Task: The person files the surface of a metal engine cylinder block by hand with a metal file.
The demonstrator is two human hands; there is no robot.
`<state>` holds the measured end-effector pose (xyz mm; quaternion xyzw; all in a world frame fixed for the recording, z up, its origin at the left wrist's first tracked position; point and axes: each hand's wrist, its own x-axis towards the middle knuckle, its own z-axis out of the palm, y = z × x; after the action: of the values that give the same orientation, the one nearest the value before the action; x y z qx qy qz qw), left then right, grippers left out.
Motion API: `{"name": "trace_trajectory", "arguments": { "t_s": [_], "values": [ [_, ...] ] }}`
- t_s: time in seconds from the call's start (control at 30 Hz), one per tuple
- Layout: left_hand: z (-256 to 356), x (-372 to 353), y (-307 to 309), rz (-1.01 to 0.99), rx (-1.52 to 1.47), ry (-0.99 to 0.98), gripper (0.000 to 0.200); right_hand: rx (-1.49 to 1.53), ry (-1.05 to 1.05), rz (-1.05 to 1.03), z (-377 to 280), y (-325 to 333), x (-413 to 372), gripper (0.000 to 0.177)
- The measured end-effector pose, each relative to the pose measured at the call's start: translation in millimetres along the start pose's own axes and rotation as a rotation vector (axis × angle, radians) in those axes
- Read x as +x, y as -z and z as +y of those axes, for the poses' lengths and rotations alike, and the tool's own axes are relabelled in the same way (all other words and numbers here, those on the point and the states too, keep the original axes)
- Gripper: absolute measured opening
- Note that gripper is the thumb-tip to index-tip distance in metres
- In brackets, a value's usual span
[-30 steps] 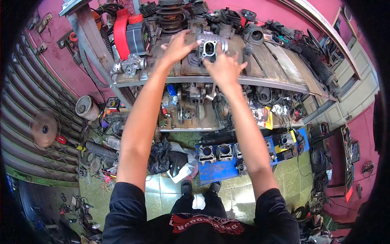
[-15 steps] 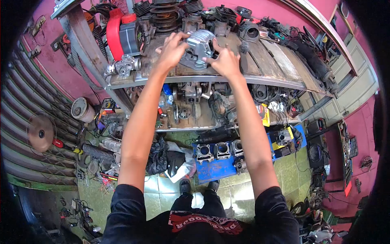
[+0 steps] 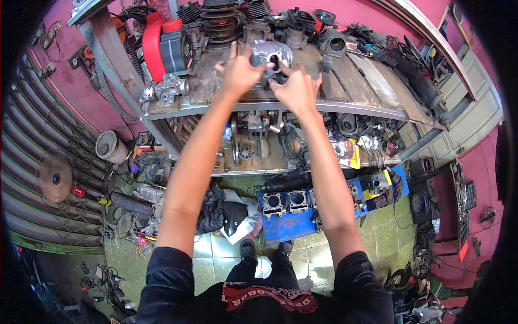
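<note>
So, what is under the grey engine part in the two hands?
The wooden shelf top lies under the engine part. The left hand and right hand cover its lower edge, so whether it rests on the boards is hidden.

Engine parts (image 3: 221, 21) crowd behind the cylinder head (image 3: 268, 53); planks (image 3: 372, 81) rightward lie bare.

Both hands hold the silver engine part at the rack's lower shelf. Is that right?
Not quite. The head view shows the left hand and right hand holding the silver engine part at the rack's top shelf, not the lower one.
</note>
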<state>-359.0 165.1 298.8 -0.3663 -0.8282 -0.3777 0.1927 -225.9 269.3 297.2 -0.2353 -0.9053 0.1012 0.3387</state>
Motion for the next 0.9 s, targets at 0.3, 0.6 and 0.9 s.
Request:
{"name": "trace_trajectory", "arguments": {
  "t_s": [0.3,0.6,0.9],
  "values": [
    [-2,-12,-6,0.161,0.262,-0.019,0.05,0.051,-0.147,-0.084,9,-15,29,0.044],
    [-57,44,23,-0.128,0.199,0.055,0.036,-0.013,0.184,0.076,-55,-1,-12,0.034],
    [-16,-36,31,0.084,0.283,-0.177,0.058,-0.107,0.334,0.119,22,-15,35,0.051]
  ]
}}
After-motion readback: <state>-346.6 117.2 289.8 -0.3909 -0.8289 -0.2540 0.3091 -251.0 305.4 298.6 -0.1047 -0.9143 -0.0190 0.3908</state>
